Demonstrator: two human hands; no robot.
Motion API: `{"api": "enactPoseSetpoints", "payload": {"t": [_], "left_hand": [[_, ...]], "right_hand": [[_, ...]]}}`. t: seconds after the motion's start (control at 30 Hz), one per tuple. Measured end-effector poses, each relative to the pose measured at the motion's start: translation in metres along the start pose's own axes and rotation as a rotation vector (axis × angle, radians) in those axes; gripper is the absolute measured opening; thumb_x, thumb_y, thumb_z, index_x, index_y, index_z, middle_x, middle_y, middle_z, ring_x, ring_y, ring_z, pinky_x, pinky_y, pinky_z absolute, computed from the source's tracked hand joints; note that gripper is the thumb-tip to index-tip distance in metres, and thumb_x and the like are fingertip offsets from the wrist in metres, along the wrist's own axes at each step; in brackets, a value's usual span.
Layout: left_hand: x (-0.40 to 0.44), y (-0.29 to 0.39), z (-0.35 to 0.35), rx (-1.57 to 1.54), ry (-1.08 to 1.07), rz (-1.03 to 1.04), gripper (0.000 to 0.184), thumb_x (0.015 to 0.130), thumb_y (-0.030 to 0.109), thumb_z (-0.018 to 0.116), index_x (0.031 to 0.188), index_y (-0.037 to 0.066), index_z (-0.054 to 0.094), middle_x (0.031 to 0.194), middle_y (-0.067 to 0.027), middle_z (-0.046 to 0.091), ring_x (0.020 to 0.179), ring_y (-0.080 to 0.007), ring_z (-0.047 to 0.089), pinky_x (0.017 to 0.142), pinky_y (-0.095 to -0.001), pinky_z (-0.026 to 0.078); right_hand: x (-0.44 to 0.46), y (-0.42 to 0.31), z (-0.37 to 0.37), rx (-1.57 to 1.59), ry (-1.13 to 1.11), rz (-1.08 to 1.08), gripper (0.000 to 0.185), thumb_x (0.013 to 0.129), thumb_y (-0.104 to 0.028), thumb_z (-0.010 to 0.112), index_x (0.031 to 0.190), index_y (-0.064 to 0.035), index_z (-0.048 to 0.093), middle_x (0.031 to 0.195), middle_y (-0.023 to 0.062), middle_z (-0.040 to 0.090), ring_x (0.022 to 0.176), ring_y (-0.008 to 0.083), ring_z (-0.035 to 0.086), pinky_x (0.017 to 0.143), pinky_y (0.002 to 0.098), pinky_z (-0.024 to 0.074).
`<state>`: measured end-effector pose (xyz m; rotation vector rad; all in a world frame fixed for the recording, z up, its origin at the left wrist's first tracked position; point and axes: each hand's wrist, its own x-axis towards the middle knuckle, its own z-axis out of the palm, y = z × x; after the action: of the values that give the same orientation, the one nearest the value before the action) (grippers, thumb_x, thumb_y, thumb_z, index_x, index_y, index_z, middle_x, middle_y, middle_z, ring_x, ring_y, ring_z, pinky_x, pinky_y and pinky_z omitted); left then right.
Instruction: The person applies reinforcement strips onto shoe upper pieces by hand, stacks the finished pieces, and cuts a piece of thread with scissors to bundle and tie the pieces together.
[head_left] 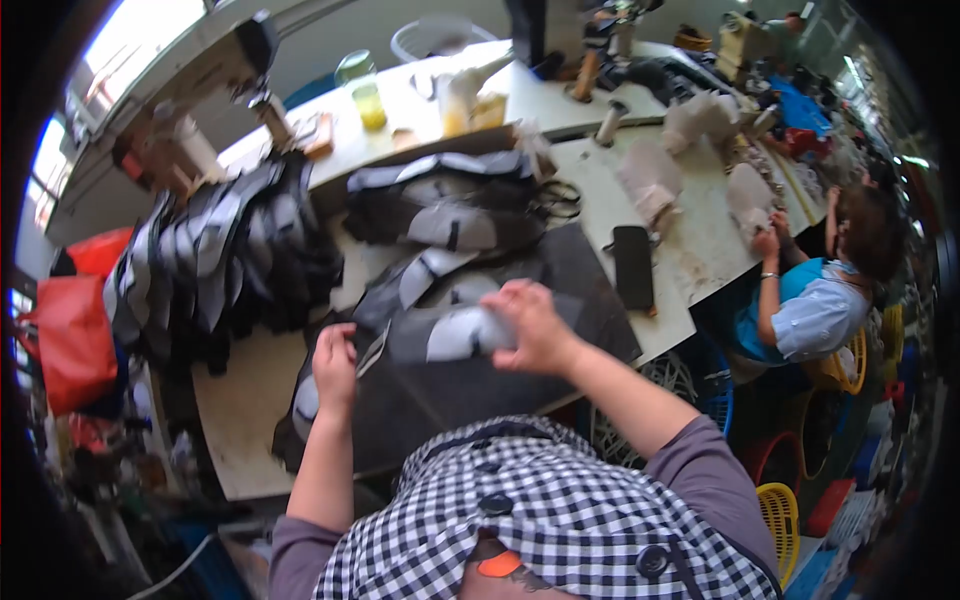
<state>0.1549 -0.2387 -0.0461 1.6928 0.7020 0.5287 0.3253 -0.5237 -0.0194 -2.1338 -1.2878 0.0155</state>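
At far left hangs a red bag [75,345]. Next, a heap [225,250] of black and grey pieces drapes beside the worktop [240,430]. The person's left hand [335,368] is above the worktop, fingers curled; whether it grips anything cannot be told. To its right, a blurred dark piece [460,335] with a pale grey patch is over black material, in front of a stack [450,225] of similar pieces. The right hand [535,325] grasps the piece's right end. Further right lies a black phone [632,268]; at far right, a co-worker [815,300] in blue.
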Motion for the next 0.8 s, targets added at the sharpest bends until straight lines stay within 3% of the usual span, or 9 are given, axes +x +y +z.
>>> {"api": "enactPoseSetpoints", "payload": {"t": [0.1,0.2,0.33,0.53,0.6,0.7,0.73,0.8], "left_hand": [[-0.002,-0.002,-0.004,-0.079,-0.023,-0.155,0.033,0.105,0.029,0.041,0.1,0.005,0.063,0.065,0.0045,0.046,0.056,-0.0029,0.039,0.051,-0.0198,0.031],[-0.012,-0.01,0.007,-0.204,-0.132,-0.347,0.033,0.105,0.031,0.041,0.104,0.006,0.063,0.066,0.0043,0.051,0.05,-0.0022,0.039,0.044,-0.0188,0.03],[-0.017,-0.003,0.046,-0.363,-0.306,-0.712,0.039,0.104,0.036,0.042,0.117,0.004,0.06,0.086,-0.0039,0.063,0.046,-0.0042,0.038,0.041,-0.0183,0.027],[-0.005,-0.008,0.098,-0.708,-0.483,-1.013,0.056,0.101,0.046,0.044,0.134,0.001,0.042,0.123,-0.016,0.061,0.054,-0.0067,0.041,0.039,-0.0158,0.03],[0.003,-0.018,0.11,-0.734,-0.439,-1.035,0.056,0.101,0.045,0.045,0.135,0.001,0.04,0.129,-0.0177,0.058,0.055,-0.0071,0.042,0.039,-0.0165,0.031],[0.017,-0.027,0.127,-0.701,-0.358,-1.025,0.037,0.102,0.038,0.045,0.124,0.008,0.046,0.123,-0.0149,0.063,0.056,-0.0078,0.043,0.038,-0.0178,0.03],[0.02,-0.029,0.132,-0.684,-0.33,-1.016,0.033,0.103,0.037,0.044,0.122,0.01,0.047,0.121,-0.0141,0.064,0.056,-0.0079,0.043,0.038,-0.018,0.03],[0.038,-0.034,0.14,-0.633,-0.28,-1.006,0.022,0.103,0.032,0.045,0.11,0.012,0.051,0.111,-0.0096,0.067,0.055,-0.0077,0.043,0.039,-0.0185,0.03]], "right_hand": [[0.025,0.011,-0.026,0.053,0.218,0.146,0.074,0.061,-0.029,0.076,0.129,-0.0141,0.051,0.121,0.015,0.044,0.116,0.0343,0.045,0.102,0.0443,0.035],[0.054,0.01,-0.034,0.077,0.329,0.071,0.072,0.064,-0.029,0.078,0.13,-0.0142,0.05,0.122,0.0137,0.044,0.115,0.0326,0.046,0.102,0.0432,0.0344],[0.091,-0.005,-0.027,0.018,0.248,-0.049,0.071,0.065,-0.029,0.078,0.129,-0.0151,0.051,0.121,0.0126,0.046,0.115,0.0321,0.047,0.102,0.0432,0.0346],[0.14,0.009,-0.023,0.019,0.489,0.02,0.07,0.065,-0.031,0.08,0.127,-0.0147,0.052,0.122,0.014,0.046,0.119,0.0323,0.045,0.103,0.0453,0.0326],[0.15,0.015,-0.025,-0.025,0.44,0.031,0.071,0.066,-0.032,0.081,0.128,-0.0149,0.051,0.126,0.0122,0.045,0.123,0.0313,0.043,0.107,0.0464,0.0289],[0.162,0.043,-0.007,-0.139,0.315,-0.048,0.072,0.068,-0.033,0.081,0.131,-0.0167,0.05,0.132,0.0098,0.043,0.127,0.0304,0.041,0.111,0.049,0.0233],[0.16,0.047,-0.001,-0.189,0.188,0.034,0.081,0.069,-0.039,0.081,0.138,-0.0207,0.045,0.142,0.0096,0.036,0.135,0.0304,0.033,0.113,0.0531,0.0161],[0.154,0.057,0.018,-0.255,0.088,0.045,0.089,0.069,-0.045,0.081,0.145,-0.0251,0.038,0.15,0.0105,0.027,0.142,0.0302,0.023,0.114,0.056,0.0112]]}}
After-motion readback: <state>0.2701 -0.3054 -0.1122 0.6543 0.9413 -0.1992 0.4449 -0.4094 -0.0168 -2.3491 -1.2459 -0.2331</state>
